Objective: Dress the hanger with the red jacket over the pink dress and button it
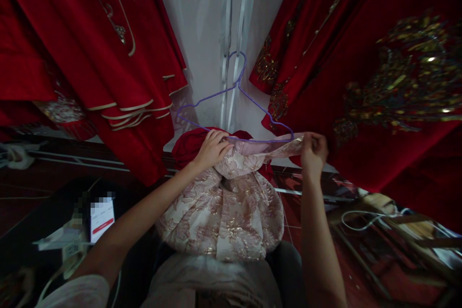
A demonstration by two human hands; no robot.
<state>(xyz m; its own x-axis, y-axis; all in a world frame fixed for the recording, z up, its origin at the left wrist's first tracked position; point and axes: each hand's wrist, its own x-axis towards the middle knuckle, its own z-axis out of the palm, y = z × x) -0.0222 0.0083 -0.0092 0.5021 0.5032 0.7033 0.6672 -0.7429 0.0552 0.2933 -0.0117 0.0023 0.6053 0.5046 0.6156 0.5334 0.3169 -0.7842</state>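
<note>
A pale pink brocade garment point(234, 211) with gold flower patterns lies bunched over my lap. Its upper edge is folded up toward a thin purple wire hanger point(207, 97), which stands upright with its hook at the top. My left hand point(212, 148) has its fingers closed on the cloth and hanger's bottom bar near the left side. Out at the right end, my right hand point(314, 150) pinches the garment's edge and pulls it outward, just past the hanger's right corner. A dark red cloth point(191, 144) is bunched behind the brocade.
Long red garments point(119, 57) with pale trim hang at the left; more red garments point(397, 144) with sequins hang at the right. A lit phone point(101, 219) stands at the lower left. A wooden frame point(378, 250) with a white cable is at the lower right.
</note>
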